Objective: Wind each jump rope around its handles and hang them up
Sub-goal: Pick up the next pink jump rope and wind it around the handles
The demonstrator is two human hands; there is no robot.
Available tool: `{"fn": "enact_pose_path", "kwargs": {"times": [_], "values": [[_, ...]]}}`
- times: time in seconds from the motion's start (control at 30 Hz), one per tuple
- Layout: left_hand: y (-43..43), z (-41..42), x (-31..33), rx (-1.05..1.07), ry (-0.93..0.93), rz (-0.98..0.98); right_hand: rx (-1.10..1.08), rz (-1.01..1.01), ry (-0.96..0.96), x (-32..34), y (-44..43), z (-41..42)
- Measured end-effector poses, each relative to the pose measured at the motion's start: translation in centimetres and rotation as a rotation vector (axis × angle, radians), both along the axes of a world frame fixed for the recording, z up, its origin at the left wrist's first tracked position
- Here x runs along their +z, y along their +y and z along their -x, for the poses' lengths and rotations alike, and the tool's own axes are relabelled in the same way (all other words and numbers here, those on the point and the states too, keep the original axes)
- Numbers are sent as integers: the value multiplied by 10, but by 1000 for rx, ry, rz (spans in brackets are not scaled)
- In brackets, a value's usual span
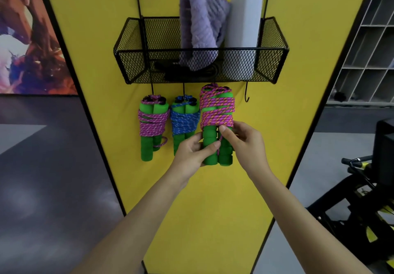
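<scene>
Three wound jump ropes with green foam handles sit under a black mesh basket (128, 51) on a yellow panel. A purple-pink rope (152, 124) hangs on the left hook and a blue rope (184, 121) on the second hook. The pink-orange rope (217, 111) is held up at the third hook. My left hand (195, 150) grips its green handles (210, 145) from the left, thumb across the front. My right hand (242, 140) holds the handles from the right, thumb pressing just under the windings, where a loose rope end hangs between the handles.
An empty black hook (246, 95) hangs at the basket's right. The basket holds a lilac towel (198, 22), a white object (247, 11) and dark cords. Grey shelving (366, 45) stands to the right, black and yellow equipment (362, 199) lower right, a painting (27, 39) left.
</scene>
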State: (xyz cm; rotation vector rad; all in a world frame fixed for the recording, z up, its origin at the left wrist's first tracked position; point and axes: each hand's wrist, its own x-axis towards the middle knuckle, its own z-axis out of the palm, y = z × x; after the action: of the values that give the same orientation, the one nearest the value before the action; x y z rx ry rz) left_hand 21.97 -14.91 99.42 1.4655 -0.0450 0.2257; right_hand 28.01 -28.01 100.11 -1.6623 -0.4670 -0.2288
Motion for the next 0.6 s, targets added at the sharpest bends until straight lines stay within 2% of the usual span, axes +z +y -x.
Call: {"fn": "enact_pose_path", "kwargs": {"times": [0.6], "values": [[1, -14, -20, 21, 55, -2, -35, 65, 3, -23, 6, -14]]}}
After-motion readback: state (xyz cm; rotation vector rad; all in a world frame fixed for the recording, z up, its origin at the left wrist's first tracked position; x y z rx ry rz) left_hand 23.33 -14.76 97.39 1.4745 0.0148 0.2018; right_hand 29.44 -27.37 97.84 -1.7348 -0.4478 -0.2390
